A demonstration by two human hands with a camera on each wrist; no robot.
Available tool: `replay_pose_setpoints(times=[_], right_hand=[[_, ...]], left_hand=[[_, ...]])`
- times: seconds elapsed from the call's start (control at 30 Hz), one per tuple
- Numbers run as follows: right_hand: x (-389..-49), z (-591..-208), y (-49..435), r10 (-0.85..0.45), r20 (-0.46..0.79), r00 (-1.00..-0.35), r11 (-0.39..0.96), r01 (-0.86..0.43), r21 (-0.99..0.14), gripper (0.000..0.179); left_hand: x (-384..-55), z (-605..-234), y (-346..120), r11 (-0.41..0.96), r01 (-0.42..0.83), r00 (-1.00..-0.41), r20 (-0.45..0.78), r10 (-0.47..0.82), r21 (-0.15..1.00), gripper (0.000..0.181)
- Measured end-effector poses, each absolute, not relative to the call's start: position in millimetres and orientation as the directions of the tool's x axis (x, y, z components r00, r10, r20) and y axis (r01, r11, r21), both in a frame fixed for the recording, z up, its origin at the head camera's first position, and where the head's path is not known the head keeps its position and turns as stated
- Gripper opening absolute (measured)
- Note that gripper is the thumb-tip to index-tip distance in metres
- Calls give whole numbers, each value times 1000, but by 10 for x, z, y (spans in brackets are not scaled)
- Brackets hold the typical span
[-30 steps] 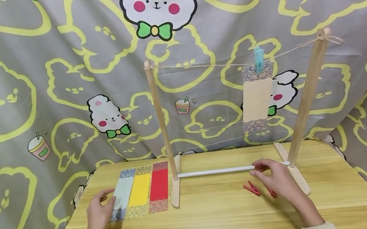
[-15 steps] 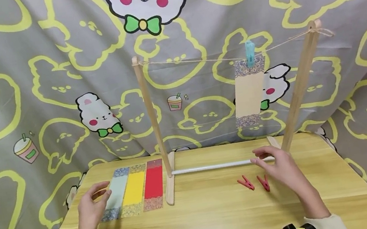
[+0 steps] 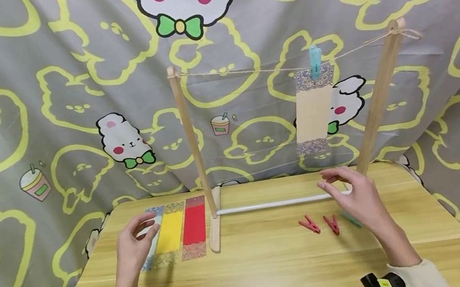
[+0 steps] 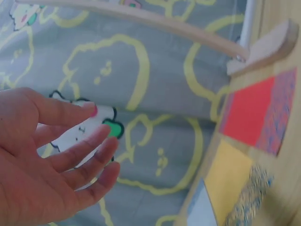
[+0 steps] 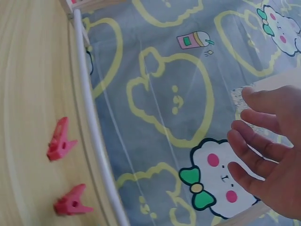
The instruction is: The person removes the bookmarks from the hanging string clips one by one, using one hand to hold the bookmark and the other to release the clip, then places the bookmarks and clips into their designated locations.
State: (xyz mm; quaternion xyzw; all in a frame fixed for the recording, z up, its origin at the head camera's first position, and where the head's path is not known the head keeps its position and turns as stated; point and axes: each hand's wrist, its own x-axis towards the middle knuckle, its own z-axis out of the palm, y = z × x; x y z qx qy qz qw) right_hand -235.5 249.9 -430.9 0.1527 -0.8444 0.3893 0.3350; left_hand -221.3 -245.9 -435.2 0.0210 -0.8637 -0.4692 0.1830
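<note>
My left hand (image 3: 135, 244) hovers over the pale blue card (image 3: 154, 249) and partly covers it, its fingers loosely bent around nothing. Beside that card lie a yellow card (image 3: 169, 232) and a red card (image 3: 194, 224), all with patterned ends. My right hand (image 3: 355, 194) is held in front of the rack's right foot, fingers apart and holding nothing. Near it on the table are two red clothespins (image 3: 309, 225) and a green clothespin (image 3: 351, 219) partly hidden by the hand. A cream card (image 3: 315, 108) hangs from the string by a blue clothespin (image 3: 316, 62).
A wooden rack has a left post (image 3: 189, 134), a right post (image 3: 382, 101) and a white rod (image 3: 270, 205) low between them. Twine (image 3: 237, 71) joins the post tops. Behind the wooden table (image 3: 250, 279) hangs a grey patterned curtain (image 3: 245, 96).
The camera view has shifted. My left hand has moved right over the pale blue card. My right hand has lifted away from the red clothespins, and a green one now shows.
</note>
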Motion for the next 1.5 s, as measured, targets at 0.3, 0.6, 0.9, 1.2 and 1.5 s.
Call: replay_pose_setpoints(times=[0.3, 0.6, 0.9, 1.2, 1.5], right_hand=[[-2266, -4159, 2565, -15, 690, -724, 638, -538, -551, 22], [-2239, -3967, 2599, -66, 735, -674, 645, -591, -485, 22], [-2230, -3850, 2651, -64, 766, -640, 612, -631, -477, 31], [-2210, -3737, 2707, -22, 806, -592, 577, -666, -473, 41], [-2197, -3502, 2699, -27, 879, -477, 623, -696, -358, 42]], left_hand=[[-2134, -4207, -2269, 512, 254, -927, 357, -112, 821, 29], [-2119, -4066, -1987, 537, 395, -873, 487, -34, 746, 29], [-2204, -4012, -1625, 445, 468, -864, 502, 46, 764, 30], [-2331, -3907, -1281, 319, 523, -847, 523, 92, 791, 30], [-2418, -3847, -943, 194, 596, -802, 588, 101, 779, 27]])
